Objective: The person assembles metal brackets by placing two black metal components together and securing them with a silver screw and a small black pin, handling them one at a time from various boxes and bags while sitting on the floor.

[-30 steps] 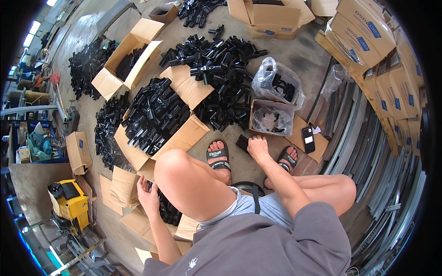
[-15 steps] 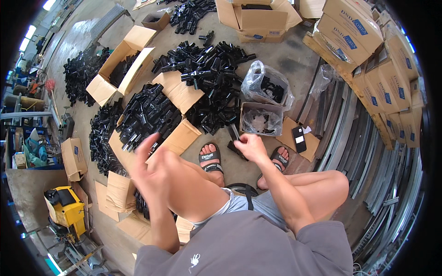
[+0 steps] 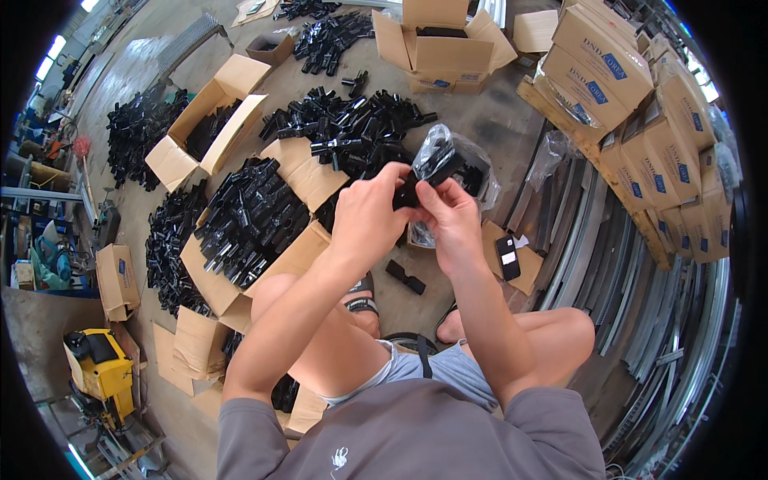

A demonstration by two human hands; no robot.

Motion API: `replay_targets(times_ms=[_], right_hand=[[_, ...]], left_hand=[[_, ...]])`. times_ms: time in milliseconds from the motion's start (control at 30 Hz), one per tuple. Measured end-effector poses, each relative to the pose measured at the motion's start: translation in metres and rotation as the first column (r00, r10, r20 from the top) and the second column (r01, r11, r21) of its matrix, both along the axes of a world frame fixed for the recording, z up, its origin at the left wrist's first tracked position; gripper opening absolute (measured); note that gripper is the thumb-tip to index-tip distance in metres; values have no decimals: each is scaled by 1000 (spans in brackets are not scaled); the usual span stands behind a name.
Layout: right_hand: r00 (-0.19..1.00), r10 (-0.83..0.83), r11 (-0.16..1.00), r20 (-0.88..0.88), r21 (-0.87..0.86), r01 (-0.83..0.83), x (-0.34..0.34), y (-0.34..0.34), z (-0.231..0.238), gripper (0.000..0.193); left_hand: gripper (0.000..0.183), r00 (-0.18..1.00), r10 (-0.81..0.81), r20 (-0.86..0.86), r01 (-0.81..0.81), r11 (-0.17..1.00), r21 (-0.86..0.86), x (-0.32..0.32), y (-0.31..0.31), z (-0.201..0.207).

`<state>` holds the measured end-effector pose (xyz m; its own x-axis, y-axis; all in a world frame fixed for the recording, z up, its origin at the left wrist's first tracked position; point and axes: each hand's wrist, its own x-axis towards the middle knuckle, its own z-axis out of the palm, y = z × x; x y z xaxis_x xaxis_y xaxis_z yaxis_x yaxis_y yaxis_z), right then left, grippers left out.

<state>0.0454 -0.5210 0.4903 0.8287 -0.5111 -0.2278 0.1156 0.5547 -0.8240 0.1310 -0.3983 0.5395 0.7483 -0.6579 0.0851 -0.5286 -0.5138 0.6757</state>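
Observation:
My left hand (image 3: 366,210) and my right hand (image 3: 450,218) meet in front of me, fingers closed on a glossy black part (image 3: 408,192). Fingers hide much of the part, so its exact kind does not show. Just beyond it is a clear plastic bag (image 3: 436,152) lining a carton with small black pieces inside. Another black part (image 3: 406,277) lies alone on the floor between my feet. Past my left hand rises a heap of similar black parts (image 3: 364,120). An open carton beside it is filled with more black parts (image 3: 252,220).
A phone (image 3: 507,258) rests on flat cardboard at the right. Long metal profiles (image 3: 580,232) line the floor there, below stacked cartons (image 3: 600,68) on a wooden pallet (image 3: 592,152). Open cartons (image 3: 210,120) stand ahead. A yellow machine (image 3: 108,372) is at the lower left.
My left hand has swung from the left to the middle and joined my right, which moved slightly up and away. The hands now share a black part; another lies by my feet.

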Motion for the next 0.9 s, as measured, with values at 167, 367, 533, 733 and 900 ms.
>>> replay_targets(times_ms=[167,367,533,733,900], right_hand=[[990,71,994,-120,94,-60,-2,-2,-18,17],[997,46,995,-63,96,-40,-7,-7,-23,17],[1000,-4,981,-26,193,9,-8,-22,-9,19],[990,32,965,-137,263,5,-4,-47,-7,22],[985,-60,996,-162,62,71,-2,-27,0,32]], left_hand=[[63,995,-58,-79,53,997,-63,14,11,-24],[57,979,-145,-141,133,987,-90,15,11,-19],[57,612,-224,-759,-28,952,-304,25,8,-14],[61,545,-199,-814,-131,939,-317,9,-2,-34],[61,650,-150,-745,-145,938,-315,2,1,-35]])
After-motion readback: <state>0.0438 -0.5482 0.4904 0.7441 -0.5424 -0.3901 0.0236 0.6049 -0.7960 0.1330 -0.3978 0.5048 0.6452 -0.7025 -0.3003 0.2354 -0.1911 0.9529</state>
